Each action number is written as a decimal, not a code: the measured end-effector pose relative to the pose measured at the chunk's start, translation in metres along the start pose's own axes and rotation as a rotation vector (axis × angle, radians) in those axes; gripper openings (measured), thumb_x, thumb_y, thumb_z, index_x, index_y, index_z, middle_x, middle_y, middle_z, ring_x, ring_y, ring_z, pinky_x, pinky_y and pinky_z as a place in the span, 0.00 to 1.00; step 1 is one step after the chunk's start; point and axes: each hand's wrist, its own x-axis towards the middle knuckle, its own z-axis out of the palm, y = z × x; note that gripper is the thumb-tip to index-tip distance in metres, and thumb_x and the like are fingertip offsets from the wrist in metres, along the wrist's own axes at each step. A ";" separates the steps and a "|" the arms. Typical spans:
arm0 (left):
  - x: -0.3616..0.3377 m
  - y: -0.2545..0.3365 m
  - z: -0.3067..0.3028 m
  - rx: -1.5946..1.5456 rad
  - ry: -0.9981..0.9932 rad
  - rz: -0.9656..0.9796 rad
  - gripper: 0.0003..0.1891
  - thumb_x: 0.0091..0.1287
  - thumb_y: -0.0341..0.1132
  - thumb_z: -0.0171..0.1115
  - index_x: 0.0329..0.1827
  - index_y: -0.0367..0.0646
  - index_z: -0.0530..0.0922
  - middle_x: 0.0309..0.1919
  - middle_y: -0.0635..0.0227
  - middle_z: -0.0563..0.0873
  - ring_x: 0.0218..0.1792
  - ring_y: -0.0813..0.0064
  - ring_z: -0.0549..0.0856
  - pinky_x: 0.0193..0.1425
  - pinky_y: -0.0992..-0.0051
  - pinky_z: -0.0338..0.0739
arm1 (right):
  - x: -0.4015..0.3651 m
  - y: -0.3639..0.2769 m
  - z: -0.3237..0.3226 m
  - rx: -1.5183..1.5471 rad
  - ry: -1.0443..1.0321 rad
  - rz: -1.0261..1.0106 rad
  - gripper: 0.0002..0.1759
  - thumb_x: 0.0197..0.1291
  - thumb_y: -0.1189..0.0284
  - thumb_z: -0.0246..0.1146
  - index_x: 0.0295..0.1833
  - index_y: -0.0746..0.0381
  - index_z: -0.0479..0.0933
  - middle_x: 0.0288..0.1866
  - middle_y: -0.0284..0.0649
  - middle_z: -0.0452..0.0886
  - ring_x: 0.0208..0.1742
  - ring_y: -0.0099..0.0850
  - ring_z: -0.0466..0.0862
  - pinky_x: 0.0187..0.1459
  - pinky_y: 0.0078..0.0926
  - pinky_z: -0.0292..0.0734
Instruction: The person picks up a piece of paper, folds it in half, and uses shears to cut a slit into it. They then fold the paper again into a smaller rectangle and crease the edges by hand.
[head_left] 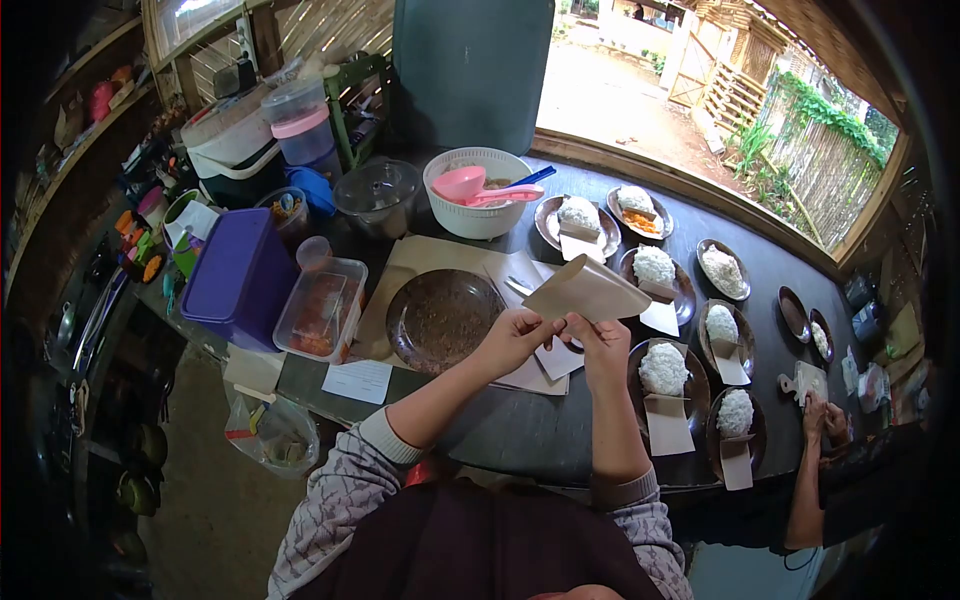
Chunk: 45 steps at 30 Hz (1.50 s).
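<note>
Both my hands meet over the near middle of the table, pinching the lower edge of a curled piece of brown paper (590,292). My left hand (518,338) has its fingers closed on the paper's lower left part. My right hand (598,350) grips it just beside, thumb near the other thumb. Under and behind them lie more paper sheets (540,370) and scissors (518,286), partly hidden. A dark round plate (445,318) with brown residue is left of my hands. To the right, a plate with a rice mound (664,368) has a folded paper piece (668,424) against it.
Several more rice plates (722,270) fill the right side. A white basket (475,225) holds pink utensils. Left are a food container (322,310) and a purple box (240,270). At the far right, another person's hands (822,420) touch a small board (806,382).
</note>
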 end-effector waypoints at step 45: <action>-0.004 0.019 -0.028 0.141 -0.424 -0.108 0.10 0.63 0.35 0.58 0.25 0.39 0.79 0.18 0.80 0.76 0.22 0.91 0.68 0.27 0.83 0.60 | 0.020 -0.004 -0.064 -0.215 0.037 0.220 0.15 0.64 0.64 0.56 0.26 0.60 0.70 0.21 0.21 0.66 0.22 0.10 0.62 0.23 0.12 0.55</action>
